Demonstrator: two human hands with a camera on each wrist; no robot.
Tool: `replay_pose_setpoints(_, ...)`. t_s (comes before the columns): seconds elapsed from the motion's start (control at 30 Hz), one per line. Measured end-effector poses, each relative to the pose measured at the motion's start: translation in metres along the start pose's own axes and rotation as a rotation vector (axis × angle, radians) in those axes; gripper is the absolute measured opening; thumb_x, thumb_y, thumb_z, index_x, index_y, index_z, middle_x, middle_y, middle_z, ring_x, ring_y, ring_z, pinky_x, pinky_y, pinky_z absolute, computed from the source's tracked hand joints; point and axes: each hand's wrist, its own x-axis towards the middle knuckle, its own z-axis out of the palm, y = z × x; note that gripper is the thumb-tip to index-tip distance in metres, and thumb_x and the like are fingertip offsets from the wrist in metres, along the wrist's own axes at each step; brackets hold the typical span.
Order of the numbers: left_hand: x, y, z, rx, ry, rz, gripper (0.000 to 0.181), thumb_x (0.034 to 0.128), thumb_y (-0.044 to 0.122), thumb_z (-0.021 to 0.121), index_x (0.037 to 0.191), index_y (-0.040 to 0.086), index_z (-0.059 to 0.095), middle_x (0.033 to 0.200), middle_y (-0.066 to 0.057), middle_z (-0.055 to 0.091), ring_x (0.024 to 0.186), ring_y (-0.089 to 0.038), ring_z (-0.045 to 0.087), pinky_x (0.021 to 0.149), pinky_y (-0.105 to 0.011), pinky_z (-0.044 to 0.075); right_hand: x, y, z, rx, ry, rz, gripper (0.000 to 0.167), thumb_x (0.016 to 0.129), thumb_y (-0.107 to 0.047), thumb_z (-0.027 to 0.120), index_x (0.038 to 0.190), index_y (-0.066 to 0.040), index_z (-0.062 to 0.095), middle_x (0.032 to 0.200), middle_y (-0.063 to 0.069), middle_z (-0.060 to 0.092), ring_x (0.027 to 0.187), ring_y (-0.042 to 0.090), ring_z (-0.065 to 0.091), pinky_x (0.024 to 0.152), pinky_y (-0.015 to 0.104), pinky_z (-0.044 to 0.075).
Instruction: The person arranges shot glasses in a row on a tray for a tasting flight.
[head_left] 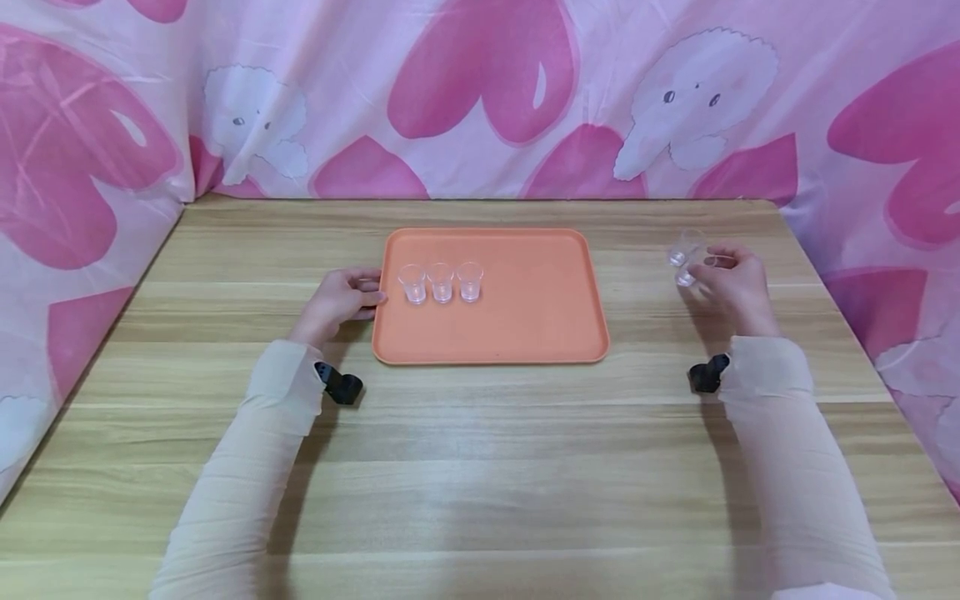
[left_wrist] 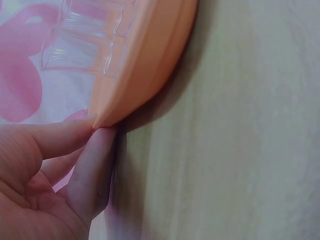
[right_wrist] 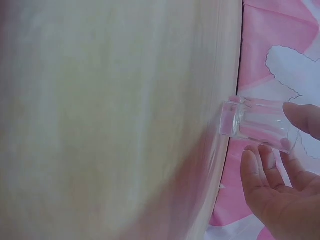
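At the left edge of an orange tray (head_left: 532,325), my left hand (head_left: 341,300) pinches the rim between thumb and fingers, as the left wrist view shows closely. Three small clear cups (head_left: 442,283) stand in a row on the tray's left half. To the right of the tray, my right hand (head_left: 735,279) has its thumb and fingers around the upper part of a clear cup (right_wrist: 257,122). Right behind that one is another clear cup (head_left: 677,257); the two overlap in the right wrist view. Whether the right-hand cup touches the table cannot be made out.
A wood-grain table (head_left: 480,467) lies under everything. Pink patterned cloth (head_left: 480,100) hangs along its back and sides. A small black device (head_left: 341,385) sits at the left wrist, and a similar black device (head_left: 708,375) at the right.
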Motion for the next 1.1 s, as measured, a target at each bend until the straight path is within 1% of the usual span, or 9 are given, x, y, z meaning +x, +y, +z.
replay_pose_setpoints(0.2,-0.001,-0.001,0.001,-0.007,-0.009,0.006,0.053,0.0968,0.007,0.053,0.147,0.006,0.036,0.139,-0.019,0.049,0.106,-0.017,0.058,0.078,-0.017,0.057,-0.002,-0.001,0.002,-0.021,0.0,-0.001,0.023,0.09,-0.023,0.064,0.107,-0.021,0.049,0.086,-0.021,0.048,0.08,-0.006,0.047,0.07,0.006,0.049)
replay_pose_setpoints(0.4,0.0,0.0,0.0,0.0,0.003,-0.001,0.053,0.0968,0.008,0.054,0.147,0.007,0.037,0.139,-0.019,0.05,0.101,-0.013,0.059,0.077,-0.016,0.057,-0.005,-0.013,0.009,0.036,-0.019,-0.031,0.021,0.089,-0.02,0.065,0.105,-0.021,0.051,0.08,-0.026,0.051,0.078,-0.009,0.048,0.067,0.004,0.047)
replay_pose_setpoints(0.5,0.0,0.0,0.0,-0.001,0.005,0.0,0.052,0.0967,0.007,0.054,0.146,0.007,0.037,0.138,-0.019,0.05,0.101,-0.013,0.059,0.076,-0.016,0.057,-0.009,-0.022,0.016,0.08,-0.038,-0.048,0.022,0.089,-0.018,0.066,0.105,-0.021,0.051,0.083,-0.024,0.052,0.081,-0.008,0.048,0.068,0.003,0.046)
replay_pose_setpoints(0.53,0.001,0.0,0.0,0.0,0.005,-0.001,0.052,0.0967,0.007,0.054,0.146,0.007,0.037,0.138,-0.019,0.05,0.101,-0.013,0.059,0.076,-0.016,0.057,-0.01,-0.026,0.019,0.099,-0.046,-0.056,0.022,0.089,-0.018,0.066,0.105,-0.022,0.051,0.084,-0.023,0.052,0.082,-0.007,0.048,0.069,0.003,0.046)
replay_pose_setpoints(0.67,0.001,0.0,0.0,-0.002,0.004,-0.001,0.053,0.0965,0.007,0.054,0.146,0.007,0.037,0.139,-0.019,0.05,0.099,-0.012,0.059,0.075,-0.015,0.057,-0.017,-0.039,0.031,0.304,-0.098,-0.093,0.025,0.087,-0.008,0.067,0.104,-0.017,0.051,0.086,-0.017,0.056,0.084,-0.003,0.05,0.07,0.004,0.047)
replay_pose_setpoints(0.77,0.001,0.0,0.0,0.0,0.003,0.0,0.053,0.0965,0.007,0.054,0.146,0.007,0.037,0.138,-0.019,0.05,0.096,-0.01,0.059,0.075,-0.015,0.057,-0.022,-0.049,0.043,0.398,-0.137,-0.136,0.024,0.086,-0.004,0.067,0.101,-0.014,0.052,0.084,-0.015,0.058,0.082,-0.002,0.053,0.07,0.005,0.047)
replay_pose_setpoints(0.9,0.001,0.0,0.0,-0.008,0.0,0.004,0.052,0.0965,0.007,0.054,0.146,0.007,0.038,0.138,-0.019,0.051,0.092,-0.007,0.059,0.073,-0.014,0.056,-0.028,-0.063,0.06,0.405,-0.166,-0.166,0.023,0.086,-0.004,0.067,0.103,-0.012,0.055,0.085,-0.014,0.058,0.084,-0.001,0.053,0.073,0.006,0.048)
replay_pose_setpoints(1.0,0.001,0.0,-0.001,-0.015,-0.004,0.007,0.053,0.0965,0.007,0.054,0.146,0.007,0.037,0.138,-0.019,0.051,0.088,-0.004,0.058,0.073,-0.014,0.056,-0.032,-0.072,0.074,0.379,-0.188,-0.149,0.028,0.087,-0.005,0.066,0.112,-0.009,0.053,0.088,-0.013,0.057,0.087,0.0,0.053,0.076,0.007,0.048)
replay_pose_setpoints(1.1,0.001,0.0,-0.001,-0.013,-0.004,0.009,0.053,0.0965,0.007,0.054,0.147,0.007,0.037,0.137,-0.019,0.05,0.087,-0.003,0.058,0.074,-0.014,0.056,-0.035,-0.081,0.087,0.291,-0.207,-0.146,0.034,0.089,-0.007,0.065,0.12,-0.005,0.051,0.09,-0.014,0.057,0.088,-0.001,0.053,0.077,0.008,0.048)
